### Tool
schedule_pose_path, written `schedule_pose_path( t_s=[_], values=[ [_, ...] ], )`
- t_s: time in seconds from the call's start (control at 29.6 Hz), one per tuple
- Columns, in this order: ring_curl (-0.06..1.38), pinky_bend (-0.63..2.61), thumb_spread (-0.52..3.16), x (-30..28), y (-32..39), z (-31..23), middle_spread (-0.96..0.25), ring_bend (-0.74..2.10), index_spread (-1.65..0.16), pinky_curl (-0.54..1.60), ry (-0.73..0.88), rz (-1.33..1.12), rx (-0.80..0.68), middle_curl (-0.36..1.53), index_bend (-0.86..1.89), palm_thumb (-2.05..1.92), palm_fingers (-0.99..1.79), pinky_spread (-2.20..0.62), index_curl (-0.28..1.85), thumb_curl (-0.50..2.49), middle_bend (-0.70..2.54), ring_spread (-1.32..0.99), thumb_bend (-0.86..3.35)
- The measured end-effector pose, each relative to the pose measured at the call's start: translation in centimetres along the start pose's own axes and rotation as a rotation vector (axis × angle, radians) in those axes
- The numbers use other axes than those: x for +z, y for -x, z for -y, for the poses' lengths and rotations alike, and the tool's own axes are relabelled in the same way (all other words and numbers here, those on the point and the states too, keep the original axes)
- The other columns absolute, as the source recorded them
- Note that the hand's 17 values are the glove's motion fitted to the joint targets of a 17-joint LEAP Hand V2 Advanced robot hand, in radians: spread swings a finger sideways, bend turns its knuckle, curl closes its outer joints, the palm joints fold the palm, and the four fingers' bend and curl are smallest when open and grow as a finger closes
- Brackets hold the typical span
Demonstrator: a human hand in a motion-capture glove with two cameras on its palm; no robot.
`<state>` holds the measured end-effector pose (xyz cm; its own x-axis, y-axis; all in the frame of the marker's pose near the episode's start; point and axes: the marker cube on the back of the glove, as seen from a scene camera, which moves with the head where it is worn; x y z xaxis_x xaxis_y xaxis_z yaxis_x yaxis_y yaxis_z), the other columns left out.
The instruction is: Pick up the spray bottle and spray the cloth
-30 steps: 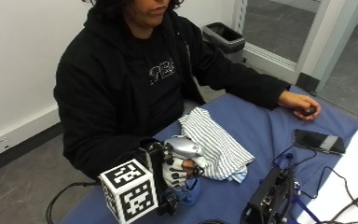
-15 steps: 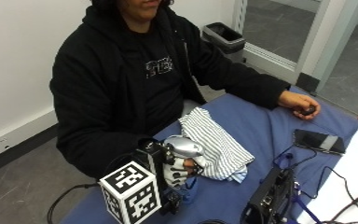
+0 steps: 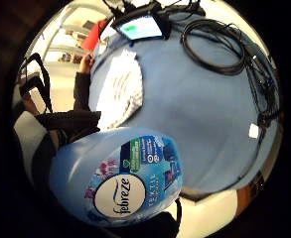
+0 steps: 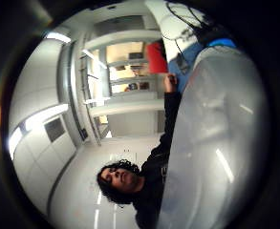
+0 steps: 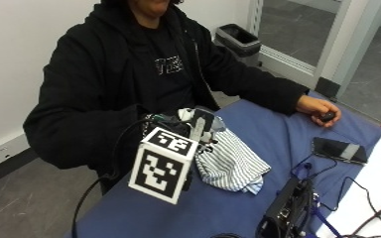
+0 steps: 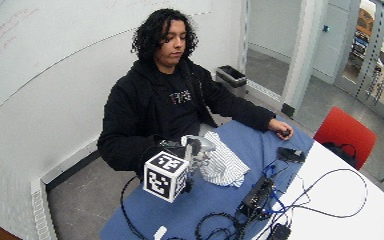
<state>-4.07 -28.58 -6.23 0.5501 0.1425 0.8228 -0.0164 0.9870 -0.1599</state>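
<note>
Spray bottle [image 3: 117,181], rounded glossy plastic, held aloft in the gloved grip [image 5: 177,126] beside rumpled striped cloth [image 5: 233,161].

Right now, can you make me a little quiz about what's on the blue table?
1. True or false: the spray bottle is lying flat on the table.
2. What pattern does the cloth have?
A. dots
B. stripes
C. plain red
3. Fill in the gap: the person's bare hand rests on the table near a dark ____.

Key:
1. False. It is up off the table beside the cloth, at the gloved right hand.
2. B. It is white with thin stripes.
3. Phone. It lies flat on the table close to that hand.
</note>
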Motion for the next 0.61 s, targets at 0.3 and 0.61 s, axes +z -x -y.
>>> schedule_pose_path(
  t_s=[0.3,0.61],
  values=[
    [0.53,0.53,0.25,2.1,1.4,-0.6,-0.19,0.74,-0.26,0.47,0.355,-0.238,0.278,0.58,0.37,1.02,1.31,-0.26,0.59,0.73,0.66,-0.21,-0.01],
    [0.54,0.55,0.29,6.4,1.9,2.8,-0.19,0.75,-0.26,0.48,0.489,-0.361,0.420,0.59,0.31,1.04,1.29,-0.26,0.60,0.76,0.66,-0.21,-0.01]
  ],
)
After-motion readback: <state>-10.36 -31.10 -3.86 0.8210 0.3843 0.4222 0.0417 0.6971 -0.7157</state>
